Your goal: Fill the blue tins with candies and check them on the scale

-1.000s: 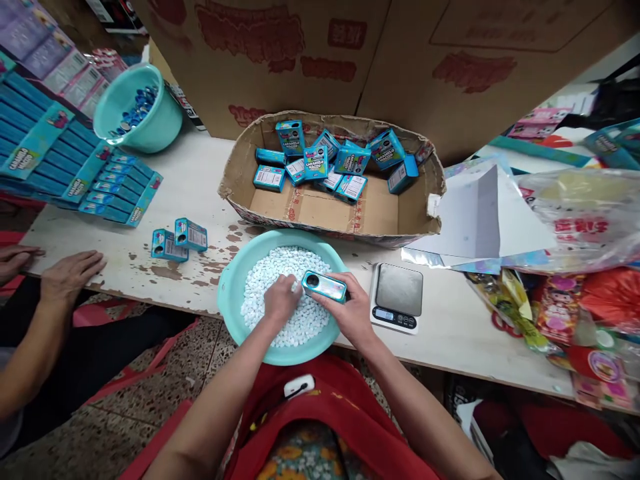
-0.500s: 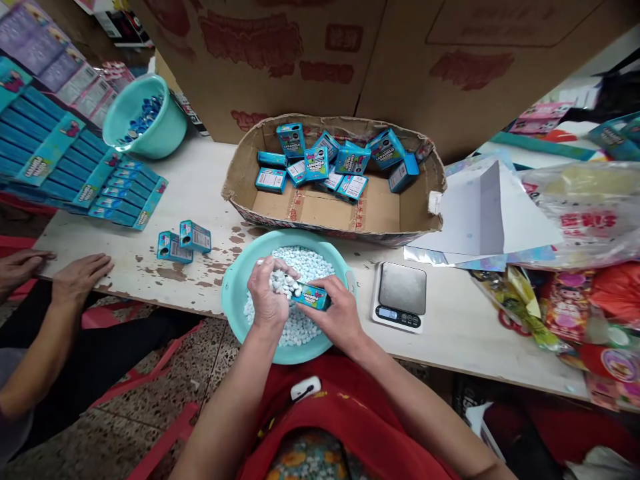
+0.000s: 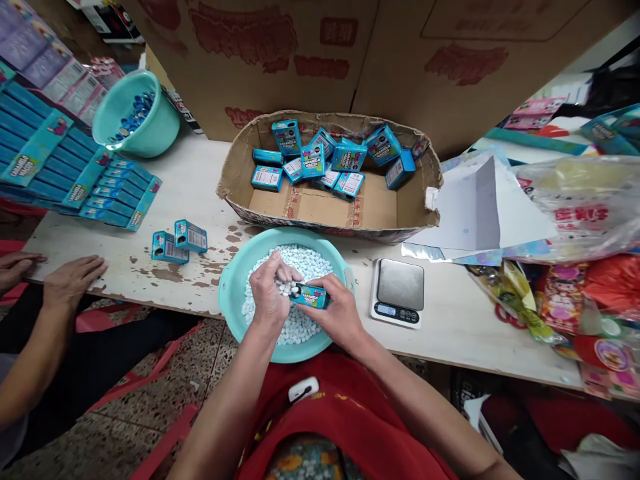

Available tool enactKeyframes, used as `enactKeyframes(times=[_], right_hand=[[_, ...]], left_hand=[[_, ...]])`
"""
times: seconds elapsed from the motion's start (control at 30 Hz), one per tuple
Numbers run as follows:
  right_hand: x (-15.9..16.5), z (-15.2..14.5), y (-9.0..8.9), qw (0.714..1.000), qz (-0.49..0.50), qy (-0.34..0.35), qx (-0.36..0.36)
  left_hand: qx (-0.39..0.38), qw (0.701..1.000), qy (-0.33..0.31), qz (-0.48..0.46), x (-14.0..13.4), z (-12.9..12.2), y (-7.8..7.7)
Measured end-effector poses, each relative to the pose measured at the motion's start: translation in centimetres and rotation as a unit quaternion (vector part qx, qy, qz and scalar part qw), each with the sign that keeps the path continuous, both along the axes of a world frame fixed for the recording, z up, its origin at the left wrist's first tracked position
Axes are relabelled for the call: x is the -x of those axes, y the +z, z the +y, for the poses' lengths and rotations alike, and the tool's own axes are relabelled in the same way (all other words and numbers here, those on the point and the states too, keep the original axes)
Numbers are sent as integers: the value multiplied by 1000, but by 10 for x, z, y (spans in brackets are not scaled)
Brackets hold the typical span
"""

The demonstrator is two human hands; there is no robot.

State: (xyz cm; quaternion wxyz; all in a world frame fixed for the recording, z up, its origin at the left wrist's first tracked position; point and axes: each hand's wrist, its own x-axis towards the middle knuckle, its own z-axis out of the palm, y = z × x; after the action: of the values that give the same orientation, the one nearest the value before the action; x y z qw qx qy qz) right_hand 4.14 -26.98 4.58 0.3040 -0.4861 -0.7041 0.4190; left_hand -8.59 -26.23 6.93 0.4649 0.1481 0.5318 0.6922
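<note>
My right hand (image 3: 337, 310) grips a small blue candy box (image 3: 311, 296) on its side, with the dark open end facing left. Cupped at that opening, my left hand (image 3: 270, 287) holds several white candies (image 3: 285, 288) between palm and fingers; a few sit at the box's mouth. Both hands are over a turquoise basin (image 3: 231, 293) full of loose white candies (image 3: 300, 327). Right of the basin, a digital kitchen scale (image 3: 399, 287) stands on the table with nothing on its plate.
Behind the basin stands a cut-down cardboard box (image 3: 320, 217) holding several blue candy boxes. Two more candy boxes (image 3: 180, 243) stand left. Another turquoise basin (image 3: 160, 130) holds small blue pieces. A co-worker's hands (image 3: 75, 280) rest at the table's left edge. Packaging (image 3: 565, 293) crowds the right.
Fewer candies show in my left hand, and its fingers have curled closer to the box's opening. My right hand keeps the box in nearly the same place. The view has shifted slightly.
</note>
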Motion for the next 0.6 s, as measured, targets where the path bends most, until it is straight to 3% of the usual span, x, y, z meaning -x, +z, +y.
enactKeyframes(times=[0.2,0.4,0.6], right_hand=[[-1,-1,1,1000,17,-11,10],[5,-2,4,999,31,-5,7],[8,-1,1,1000,24,-16,6]], left_hand=[[4,1000,-20,6,-3,-3,0],[-3,999,20,48,-4,-5,4],[3,999,4,32,-4,-4,5]])
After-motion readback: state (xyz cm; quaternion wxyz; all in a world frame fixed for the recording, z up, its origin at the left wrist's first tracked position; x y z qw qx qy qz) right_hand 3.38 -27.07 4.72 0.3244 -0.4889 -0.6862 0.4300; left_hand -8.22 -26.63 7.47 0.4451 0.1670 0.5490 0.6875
